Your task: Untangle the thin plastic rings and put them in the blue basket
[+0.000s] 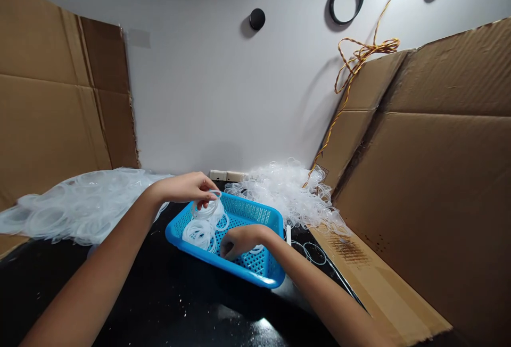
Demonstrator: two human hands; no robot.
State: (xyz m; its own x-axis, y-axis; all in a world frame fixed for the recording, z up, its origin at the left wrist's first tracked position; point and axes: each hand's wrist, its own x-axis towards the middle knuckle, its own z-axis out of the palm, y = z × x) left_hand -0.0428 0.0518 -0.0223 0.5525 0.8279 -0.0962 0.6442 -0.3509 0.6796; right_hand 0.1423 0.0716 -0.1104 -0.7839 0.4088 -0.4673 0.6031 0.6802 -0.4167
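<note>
While the blue basket (pixel 243 214) sits on the black table (pixel 159 294), we note the left hand (pixel 187 187) above its far left corner, fingertips pinched on a clear ring (pixel 213 198) atop the ring stack (pixel 203 227) inside. The right hand (pixel 239 240) reaches into the basket, fingers curled; we cannot tell what it grips. Loose ring heaps (pixel 287 190) lie behind.

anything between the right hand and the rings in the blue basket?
Nothing visible. The right hand is already inside the blue basket, fingers down among the clear rings. The left hand holds a few rings above them.
</note>
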